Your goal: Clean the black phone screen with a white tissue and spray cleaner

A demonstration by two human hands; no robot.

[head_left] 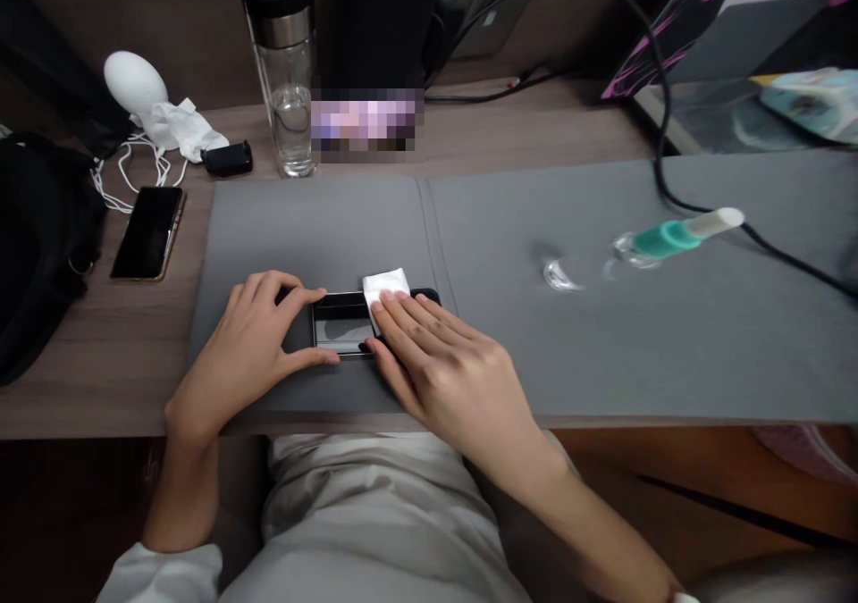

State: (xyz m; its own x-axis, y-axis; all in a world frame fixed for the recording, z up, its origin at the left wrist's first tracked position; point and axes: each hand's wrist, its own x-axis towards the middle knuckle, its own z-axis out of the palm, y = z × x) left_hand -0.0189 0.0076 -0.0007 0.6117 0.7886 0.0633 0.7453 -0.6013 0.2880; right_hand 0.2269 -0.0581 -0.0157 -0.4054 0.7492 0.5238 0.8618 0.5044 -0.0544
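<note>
A black phone [339, 322] lies screen up on the grey desk mat [536, 335], near the mat's front edge. My left hand [258, 339] grips the phone's left end between thumb and fingers and holds it still. My right hand [439, 362] lies flat over the phone's right part, fingers pressed together on a small folded white cloth [385, 283] that rests on the screen.
A small spray bottle with a teal neck [670, 238] and its clear cap [559, 274] lie on the mat at the right. A second phone [147, 232], white cable, glass bottle [287, 76] and black bag [37, 246] sit at the left. A black cable [737, 228] crosses the mat.
</note>
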